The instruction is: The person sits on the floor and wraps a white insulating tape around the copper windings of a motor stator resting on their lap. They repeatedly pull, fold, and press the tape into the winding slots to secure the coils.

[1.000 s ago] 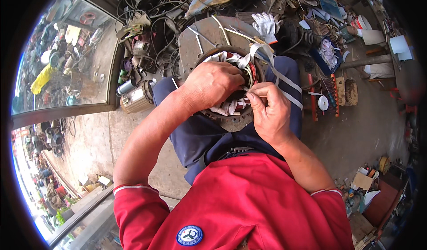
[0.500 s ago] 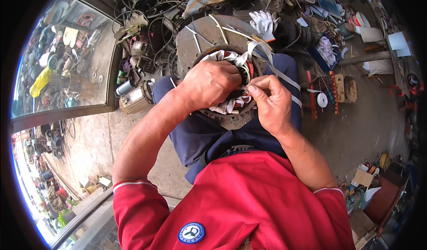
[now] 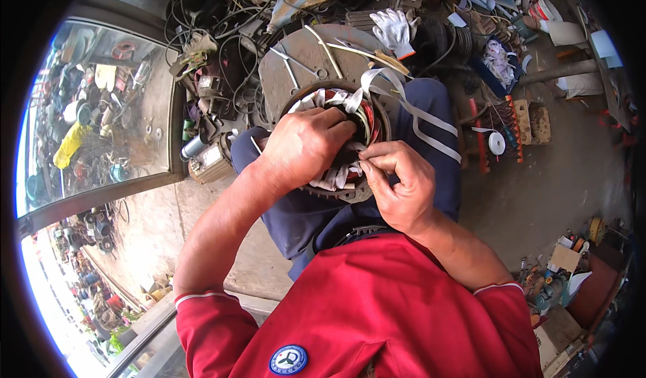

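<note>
Between my knees stands a motor stator, a round metal ring with its winding coils partly wrapped in white strips. My left hand reaches over its left side, with fingers curled down into the opening; what they grip is hidden. At the ring's right edge my right hand pinches a short whitish end of tape between thumb and fingertips. A long white cloth tape loops up from the windings and trails across my right thigh.
Behind the stator, a round metal plate carries thin rods. White work gloves lie beyond it, among tangled cables. A tape roll sits to the right beside a red rack. A glass-paned frame stands at the left.
Both hands have shifted slightly; the right has drawn nearer to me and lower in the view. The tape loop by the ring has changed shape. The whole view has also shifted a little.
</note>
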The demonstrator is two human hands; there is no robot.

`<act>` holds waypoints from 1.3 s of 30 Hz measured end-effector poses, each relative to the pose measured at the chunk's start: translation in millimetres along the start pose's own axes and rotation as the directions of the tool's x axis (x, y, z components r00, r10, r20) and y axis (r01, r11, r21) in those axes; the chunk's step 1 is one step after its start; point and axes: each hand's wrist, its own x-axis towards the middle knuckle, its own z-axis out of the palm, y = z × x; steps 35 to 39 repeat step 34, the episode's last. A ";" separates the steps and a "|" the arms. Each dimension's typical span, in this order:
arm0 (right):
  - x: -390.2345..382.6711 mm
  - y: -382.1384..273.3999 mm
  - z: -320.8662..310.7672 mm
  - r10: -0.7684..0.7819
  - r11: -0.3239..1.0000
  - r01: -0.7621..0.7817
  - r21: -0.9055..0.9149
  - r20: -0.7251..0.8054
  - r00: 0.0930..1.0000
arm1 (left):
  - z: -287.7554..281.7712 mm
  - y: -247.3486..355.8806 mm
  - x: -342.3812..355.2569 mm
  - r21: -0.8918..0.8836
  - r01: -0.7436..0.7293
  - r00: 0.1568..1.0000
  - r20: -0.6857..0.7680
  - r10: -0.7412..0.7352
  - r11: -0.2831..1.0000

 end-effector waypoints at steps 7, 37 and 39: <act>3.0 14.0 0.5 -0.036 0.999 0.037 0.013 -0.027 0.999 | -1.8 -0.1 14.7 0.109 -0.023 0.994 0.112 0.011 0.994; 6.2 11.8 -12.9 -0.054 0.993 0.055 0.102 -0.017 0.998 | -7.1 11.4 16.7 0.155 -0.044 0.995 0.090 0.031 0.987; 6.2 11.8 -12.9 -0.054 0.993 0.055 0.102 -0.017 0.998 | -7.1 11.4 16.7 0.155 -0.044 0.995 0.090 0.031 0.987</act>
